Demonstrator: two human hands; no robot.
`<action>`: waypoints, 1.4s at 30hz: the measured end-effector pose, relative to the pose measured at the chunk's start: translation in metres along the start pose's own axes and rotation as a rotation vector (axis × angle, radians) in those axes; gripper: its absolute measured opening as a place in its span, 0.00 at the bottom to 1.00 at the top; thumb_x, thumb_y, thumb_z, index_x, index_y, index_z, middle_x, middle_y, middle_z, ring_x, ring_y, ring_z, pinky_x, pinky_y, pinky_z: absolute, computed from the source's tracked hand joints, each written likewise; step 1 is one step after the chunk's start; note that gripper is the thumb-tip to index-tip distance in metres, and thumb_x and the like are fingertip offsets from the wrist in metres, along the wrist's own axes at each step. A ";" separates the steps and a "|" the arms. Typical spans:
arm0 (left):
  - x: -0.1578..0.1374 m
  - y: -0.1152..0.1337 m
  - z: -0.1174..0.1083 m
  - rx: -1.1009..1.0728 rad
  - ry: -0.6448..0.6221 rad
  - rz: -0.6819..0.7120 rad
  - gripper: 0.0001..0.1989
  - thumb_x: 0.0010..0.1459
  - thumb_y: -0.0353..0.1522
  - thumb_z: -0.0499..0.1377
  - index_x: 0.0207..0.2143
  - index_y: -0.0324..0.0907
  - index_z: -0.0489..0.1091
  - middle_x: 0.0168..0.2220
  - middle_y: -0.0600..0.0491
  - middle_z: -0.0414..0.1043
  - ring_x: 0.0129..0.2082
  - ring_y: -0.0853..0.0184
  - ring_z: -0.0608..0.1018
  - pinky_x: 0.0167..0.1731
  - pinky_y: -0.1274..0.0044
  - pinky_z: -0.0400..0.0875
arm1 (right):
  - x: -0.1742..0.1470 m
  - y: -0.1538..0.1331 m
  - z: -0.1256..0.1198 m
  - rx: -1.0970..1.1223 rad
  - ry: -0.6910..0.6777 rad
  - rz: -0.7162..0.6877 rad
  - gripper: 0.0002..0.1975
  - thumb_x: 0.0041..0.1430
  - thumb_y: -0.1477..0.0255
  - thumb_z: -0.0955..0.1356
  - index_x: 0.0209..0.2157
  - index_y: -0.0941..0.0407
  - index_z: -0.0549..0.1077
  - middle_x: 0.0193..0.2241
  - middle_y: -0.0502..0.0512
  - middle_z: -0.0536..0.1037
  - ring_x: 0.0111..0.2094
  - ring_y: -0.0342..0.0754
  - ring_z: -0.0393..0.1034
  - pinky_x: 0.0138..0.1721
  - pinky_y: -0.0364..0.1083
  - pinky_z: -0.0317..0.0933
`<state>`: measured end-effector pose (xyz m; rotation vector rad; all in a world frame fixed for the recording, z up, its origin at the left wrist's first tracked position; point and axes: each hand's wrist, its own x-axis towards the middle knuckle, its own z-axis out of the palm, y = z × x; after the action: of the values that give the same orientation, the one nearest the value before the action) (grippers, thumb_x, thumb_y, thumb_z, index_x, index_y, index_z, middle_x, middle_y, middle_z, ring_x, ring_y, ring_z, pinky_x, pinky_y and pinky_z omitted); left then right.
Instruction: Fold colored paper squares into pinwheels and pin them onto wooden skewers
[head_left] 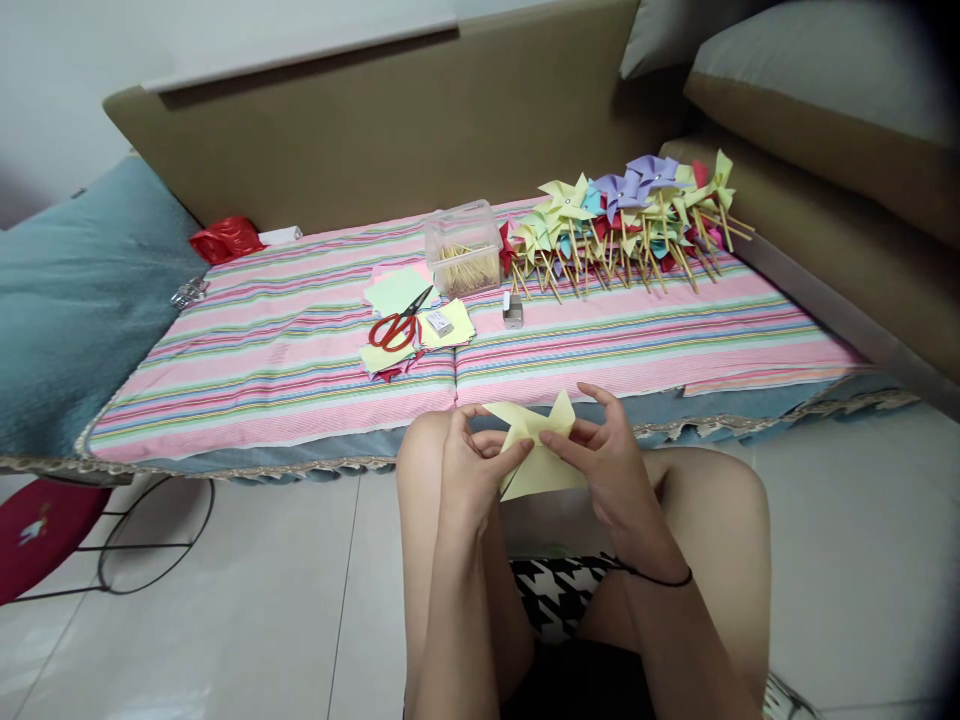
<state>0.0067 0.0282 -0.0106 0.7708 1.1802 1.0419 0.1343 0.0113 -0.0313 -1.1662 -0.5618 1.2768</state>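
Above my knees I hold a sheet of pale yellow paper (541,472), partly folded, with pointed corners standing up at its top. My left hand (480,465) pinches its left side, thumb near the middle. The right hand (600,450) is closed on the right side, its thumb pressing close to the centre and one finger raised. On the sofa ahead lie red-handled scissors (396,326) across stacks of coloured paper (397,290). Beyond them stands a clear plastic box (463,250) of thin wooden sticks. A small open box (513,312) sits to its right.
Many finished paper pinwheels (622,215) on sticks lie heaped at the sofa's right. A small white box (439,322) rests on the paper. A red plastic bag (226,240) and white roll (280,236) are at the back left. A red stool (49,535) stands on the floor.
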 end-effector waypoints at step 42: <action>0.009 -0.009 0.000 -0.243 0.421 0.258 0.31 0.36 0.29 0.69 0.42 0.40 0.57 0.20 0.61 0.71 0.20 0.72 0.74 0.27 0.79 0.68 | -0.001 -0.005 -0.027 -0.238 -0.479 -0.119 0.09 0.54 0.65 0.70 0.38 0.50 0.80 0.45 0.52 0.78 0.46 0.53 0.72 0.51 0.56 0.64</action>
<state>0.0088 0.0336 -0.0217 0.5329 1.2948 1.5867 0.1596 0.0010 -0.0364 -0.9984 -1.1453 1.4180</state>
